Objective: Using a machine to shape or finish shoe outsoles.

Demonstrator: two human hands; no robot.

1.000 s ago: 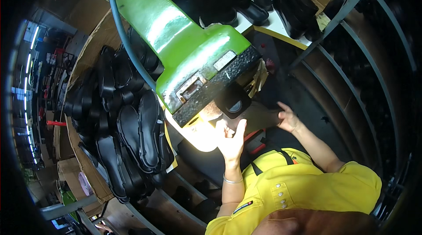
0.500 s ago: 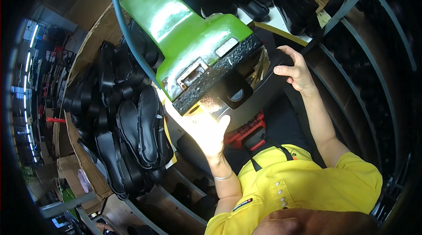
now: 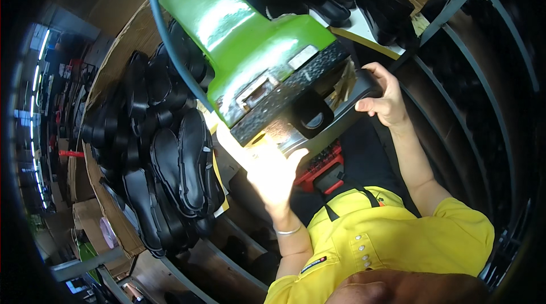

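A dark shoe sole [image 3: 345,115] spans the space beneath the head of a green machine [image 3: 250,39]. My right hand [image 3: 388,99] grips its right end, thumb on the near side and fingers curled over the far side. At the other end is my left hand [image 3: 270,176], whitened by strong light. Its thumb lies along the sole's near edge, while its fingertips are lost in glare and behind the machine head. A black bracket with a round opening [image 3: 313,117] hangs under the head, in front of part of the sole.
On the left, a cardboard box [image 3: 108,201] holds several black soles [image 3: 193,162]. More black soles [image 3: 382,8] lie on a white surface at the back right. Metal rack bars [image 3: 455,91] curve along the right. A blue-grey hose [image 3: 170,48] runs down the machine's left side.
The sole has tilted, and more of its near side shows below the machine head. Both hands have shifted slightly with it, keeping their places at its ends.
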